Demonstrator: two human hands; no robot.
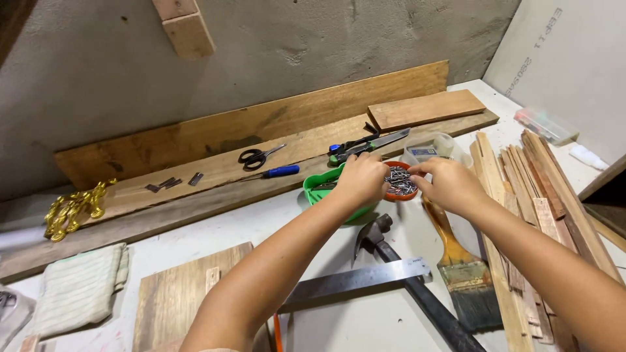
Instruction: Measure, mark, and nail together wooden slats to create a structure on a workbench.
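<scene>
While both hands reach forward over the surface (391,319), they meet above a small red bowl (405,194) filled with grey nails (399,181). The left hand (360,179) hangs over the bowl's near left rim, knuckles up and fingers curled under; its grip is hidden beneath the hand, so I cannot tell whether it pinches a nail. The right hand (450,184) sits at the bowl's right edge, thumb and forefinger drawn narrowly together at the nails, though whether a nail lies between the tips is too small to make out.

Just left of the left hand's grip, touching the bowl, is a green plastic tray (319,188), partly covered by that hand. Below both grips a claw hammer (378,233) lies with its dark handle running toward the person, and a steel ruler (355,281) crosses over the handle. Under the right wrist a wide paintbrush (460,264) points its bristles toward the person. Right of the right hand lies a stack of thin wooden strips (521,189).

Beyond the grips, a clear plastic container (433,148) stands just behind the bowl. Farther back, on long planks (215,173), rest a knife (375,143), a blue-handled screwdriver (277,172) and black scissors (257,156). Far to the left lie gold metal fittings (75,208) and a folded striped cloth (81,287).
</scene>
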